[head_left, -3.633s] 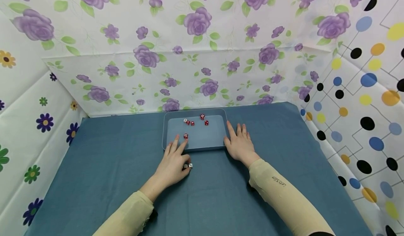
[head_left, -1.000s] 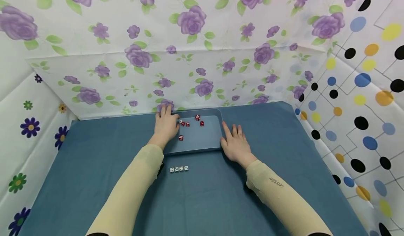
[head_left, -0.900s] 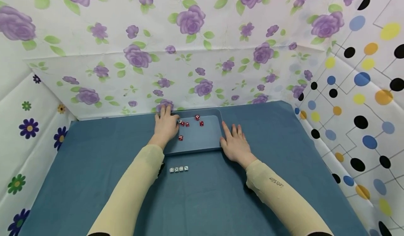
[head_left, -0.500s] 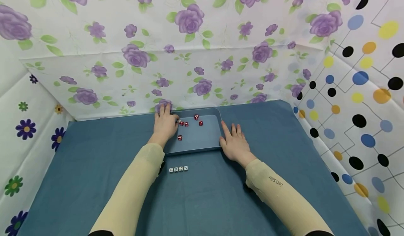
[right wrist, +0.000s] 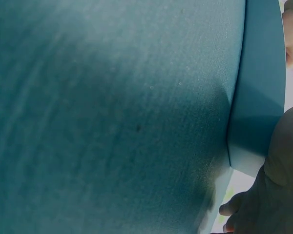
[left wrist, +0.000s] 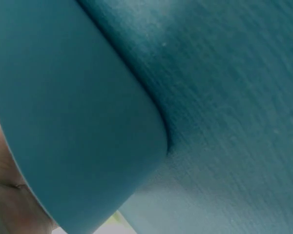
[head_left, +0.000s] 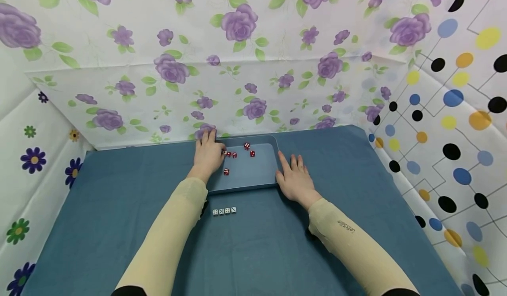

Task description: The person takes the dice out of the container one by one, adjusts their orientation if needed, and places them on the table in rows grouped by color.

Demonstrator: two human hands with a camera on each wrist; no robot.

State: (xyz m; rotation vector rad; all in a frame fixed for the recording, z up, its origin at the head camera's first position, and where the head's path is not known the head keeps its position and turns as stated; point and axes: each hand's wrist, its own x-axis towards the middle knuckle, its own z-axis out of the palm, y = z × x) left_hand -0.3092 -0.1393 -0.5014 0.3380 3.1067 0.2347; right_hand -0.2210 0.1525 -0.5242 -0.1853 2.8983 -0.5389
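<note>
In the head view, my left hand [head_left: 207,156] is over the left side of the shallow blue tray [head_left: 253,187]. Its thumb and index finger pinch a white die [head_left: 224,152], mostly covered, while the other fingers stretch toward the back wall. Several red dice with white pips lie inside the tray, one red die [head_left: 226,172] nearest the front. My right hand [head_left: 296,179] rests against the tray's right edge, fingers spread. In the wrist views, my left hand [left wrist: 14,195] and right hand [right wrist: 283,180] show only partly beside the tray wall.
A straight row of several white dice [head_left: 224,211] sits on the blue tablecloth [head_left: 253,252] in front of the tray. Behind rises a floral sheet [head_left: 253,67]; a dotted sheet [head_left: 447,155] bounds the right and a flowered one [head_left: 43,190] the left.
Since the earliest frame, my left hand has gone from the white dice in front to the tray's left side, uncovering the row. Lately it stays there, the white die becoming more hidden. My right hand holds still.
</note>
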